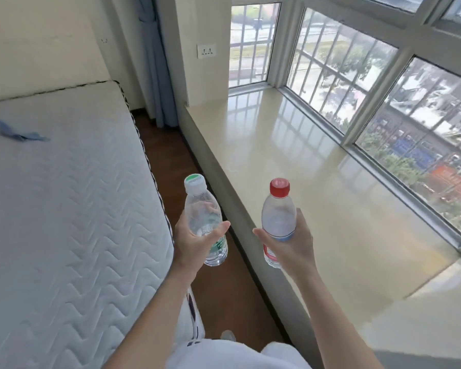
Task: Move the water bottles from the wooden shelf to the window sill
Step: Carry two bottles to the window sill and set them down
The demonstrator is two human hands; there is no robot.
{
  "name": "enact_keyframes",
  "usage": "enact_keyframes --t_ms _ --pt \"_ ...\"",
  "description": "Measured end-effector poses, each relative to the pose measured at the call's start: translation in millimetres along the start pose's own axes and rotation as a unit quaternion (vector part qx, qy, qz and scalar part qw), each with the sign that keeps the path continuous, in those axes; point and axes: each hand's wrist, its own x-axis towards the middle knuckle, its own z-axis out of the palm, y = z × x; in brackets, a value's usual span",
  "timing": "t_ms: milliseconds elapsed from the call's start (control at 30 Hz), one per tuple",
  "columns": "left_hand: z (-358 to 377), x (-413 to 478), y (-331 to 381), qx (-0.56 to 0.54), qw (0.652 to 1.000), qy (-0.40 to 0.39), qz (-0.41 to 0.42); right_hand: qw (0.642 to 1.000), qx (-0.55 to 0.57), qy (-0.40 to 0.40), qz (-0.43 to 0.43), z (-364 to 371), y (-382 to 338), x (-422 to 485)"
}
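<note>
My left hand [194, 243] grips a clear water bottle with a green-and-white cap and green label [204, 217], held upright over the strip of floor beside the sill. In my right hand [290, 246] is a second clear bottle with a red cap and red label [277, 217], also upright, hanging above the near edge of the window sill [290, 155]. The sill is a wide, glossy cream slab running along the windows, with nothing on it. The wooden shelf is out of view.
A bare quilted mattress [64, 209] fills the left, with a blue cloth [14, 131] on it. A narrow strip of dark wood floor [171, 155] lies between the bed and the sill. Barred windows [357, 89] back the sill; a blue curtain [155, 62] hangs in the corner.
</note>
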Motion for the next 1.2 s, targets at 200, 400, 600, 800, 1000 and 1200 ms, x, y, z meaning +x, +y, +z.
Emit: enact_keyframes --t_ms 200,400,600,800,1000,1200 --pt "-13.7 65.0 -8.6 0.012 0.998 0.051 -0.030 0.999 0.003 -0.048 -0.008 53.5 -12.7 68.7" --pt "-34.1 139.1 -22.3 0.006 0.992 0.109 -0.068 0.993 -0.011 -0.118 -0.024 106.0 -23.0 144.9" --pt "-40.4 238.0 -29.1 0.003 0.985 0.156 -0.079 0.986 -0.019 -0.159 -0.049 167.0 -34.3 247.4" --pt "-36.4 366.0 -27.7 0.038 0.979 0.180 -0.090 0.979 -0.001 -0.195 -0.064 225.6 -56.5 368.1" --pt "-30.5 472.9 -23.8 0.042 0.982 0.163 -0.089 0.979 0.000 -0.192 -0.062 266.6 -71.9 470.4" --pt "-32.3 552.7 -32.7 0.035 0.981 0.167 -0.093 0.979 -0.004 -0.194 -0.061 310.5 -77.6 540.3"
